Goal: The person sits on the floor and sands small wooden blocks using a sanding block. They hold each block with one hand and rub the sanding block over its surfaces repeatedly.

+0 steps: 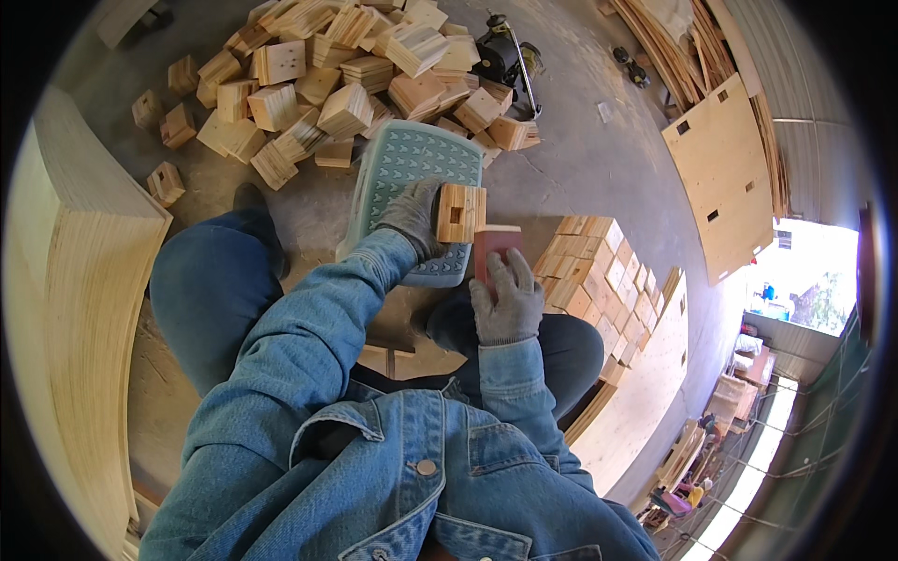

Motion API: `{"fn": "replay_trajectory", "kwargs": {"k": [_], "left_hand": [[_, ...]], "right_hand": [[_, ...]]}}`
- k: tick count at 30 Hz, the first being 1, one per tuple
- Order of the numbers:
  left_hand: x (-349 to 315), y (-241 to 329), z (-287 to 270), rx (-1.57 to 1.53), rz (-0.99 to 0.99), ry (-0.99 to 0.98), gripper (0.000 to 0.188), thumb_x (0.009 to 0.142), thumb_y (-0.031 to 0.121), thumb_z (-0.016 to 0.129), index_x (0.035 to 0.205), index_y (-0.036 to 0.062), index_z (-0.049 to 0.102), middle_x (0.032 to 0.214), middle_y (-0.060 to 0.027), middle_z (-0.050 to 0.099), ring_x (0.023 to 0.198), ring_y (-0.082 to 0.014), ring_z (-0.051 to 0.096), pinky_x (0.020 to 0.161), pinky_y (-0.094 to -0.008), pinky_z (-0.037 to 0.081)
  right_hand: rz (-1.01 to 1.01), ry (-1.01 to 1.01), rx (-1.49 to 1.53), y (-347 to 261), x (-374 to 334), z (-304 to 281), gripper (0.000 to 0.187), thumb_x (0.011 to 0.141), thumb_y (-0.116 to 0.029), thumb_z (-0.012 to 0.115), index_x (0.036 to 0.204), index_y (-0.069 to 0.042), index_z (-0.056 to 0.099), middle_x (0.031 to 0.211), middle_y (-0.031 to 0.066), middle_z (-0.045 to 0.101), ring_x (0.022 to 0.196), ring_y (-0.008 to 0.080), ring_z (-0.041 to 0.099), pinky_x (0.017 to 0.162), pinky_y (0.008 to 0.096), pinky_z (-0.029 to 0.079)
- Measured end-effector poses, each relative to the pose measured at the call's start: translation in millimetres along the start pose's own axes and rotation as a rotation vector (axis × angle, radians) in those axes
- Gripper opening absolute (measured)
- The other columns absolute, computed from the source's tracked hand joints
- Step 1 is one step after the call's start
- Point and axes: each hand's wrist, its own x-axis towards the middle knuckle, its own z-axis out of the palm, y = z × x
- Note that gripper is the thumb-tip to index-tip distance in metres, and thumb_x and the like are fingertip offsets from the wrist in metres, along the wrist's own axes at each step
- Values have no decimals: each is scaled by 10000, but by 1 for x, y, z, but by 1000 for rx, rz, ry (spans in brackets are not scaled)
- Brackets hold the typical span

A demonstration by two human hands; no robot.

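Note:
Gloved in grey, my left hand (412,217) is closed around a wooden block (462,213) made of glued layers, with a small square hole in its face. The block is held over the right side of a pale teal plastic stool (398,154) with a patterned top. My right hand (510,304), in the same kind of glove, grips a flat reddish-brown sanding block (496,245) with a pale wooden edge. Its fingers lie across the near face. The sanding block is right beside the lower right corner of the wooden block; whether they touch I cannot tell.
A loose heap of wooden blocks (346,75) lies beyond the stool. Neatly stacked blocks (599,280) stand to my right on plywood sheets (645,393). A tall plywood stack (84,280) rises at my left. A black-and-silver tool (510,61) sits beside the heap.

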Motion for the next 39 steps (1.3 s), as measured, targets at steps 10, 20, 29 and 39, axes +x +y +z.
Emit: {"fn": "replay_trajectory", "kwargs": {"k": [10,20,29,39], "left_hand": [[-1,-15,11,-63,109,85,1129,563,204,953,1540,176,390,1492,-189,501,1393,-410,513,1198,-449,446],[-6,4,-5,-115,23,16,1147,542,194,960,1538,155,394,1504,-189,490,1407,-401,502,1203,-438,439],[-4,7,-3,16,-26,9,1092,589,324,947,1523,142,411,1486,-195,504,1397,-387,508,1205,-449,430],[-4,-8,6,-87,59,47,1152,542,228,973,1534,168,391,1493,-172,501,1395,-392,510,1213,-427,430]], "right_hand": [[-61,17,-62,-1,120,36,455,885,-364,731,1329,-264,718,1466,86,617,1175,385,665,1008,518,528],[16,-55,-59,2,152,46,497,908,-422,724,1381,-274,689,1493,54,610,1216,394,647,1035,503,521],[10,40,19,2,-8,14,498,832,-330,815,1307,-203,736,1472,146,593,1203,426,626,1014,543,516],[-72,94,-37,4,85,39,487,860,-361,776,1325,-228,713,1467,116,612,1181,403,647,1001,527,523]]}}
